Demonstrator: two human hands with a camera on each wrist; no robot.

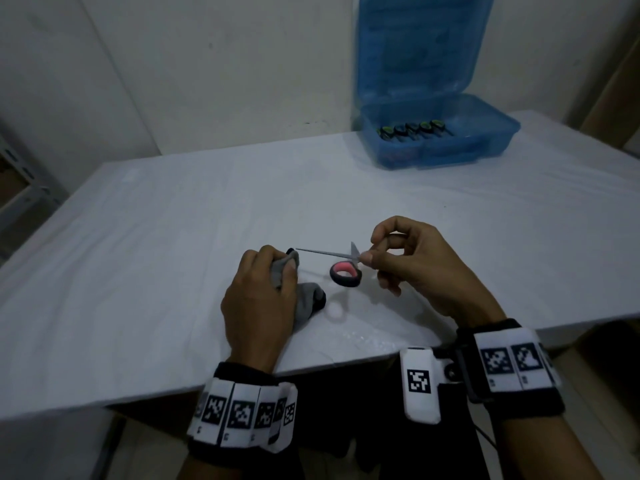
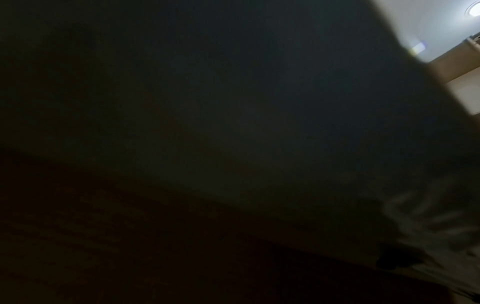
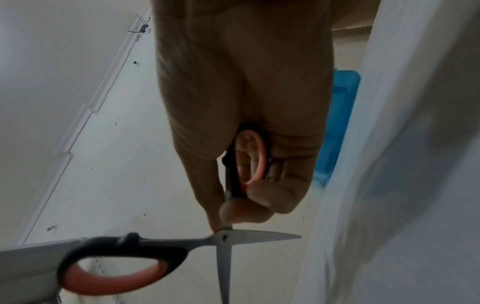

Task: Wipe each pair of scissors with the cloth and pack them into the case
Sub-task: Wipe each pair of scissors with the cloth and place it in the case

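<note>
My right hand [image 1: 398, 261] holds a pair of black scissors with pink-lined handles [image 1: 344, 273] above the table, blades spread wide apart. In the right wrist view the fingers grip one handle loop [image 3: 250, 158] while the other handle [image 3: 116, 265] hangs free, and the blades [image 3: 226, 238] cross. One long blade [image 1: 322, 252] points left toward my left hand [image 1: 263, 299], which grips a grey cloth [image 1: 304, 299] bunched on the table. The blade tip ends just short of the cloth. The left wrist view is almost wholly dark.
An open blue plastic case [image 1: 440, 140] stands at the table's far right, lid upright, with several green-handled scissors [image 1: 410, 129] lined up inside. The table wears a white sheet [image 1: 173, 237]. A grey shelf frame [image 1: 24, 188] stands at the left.
</note>
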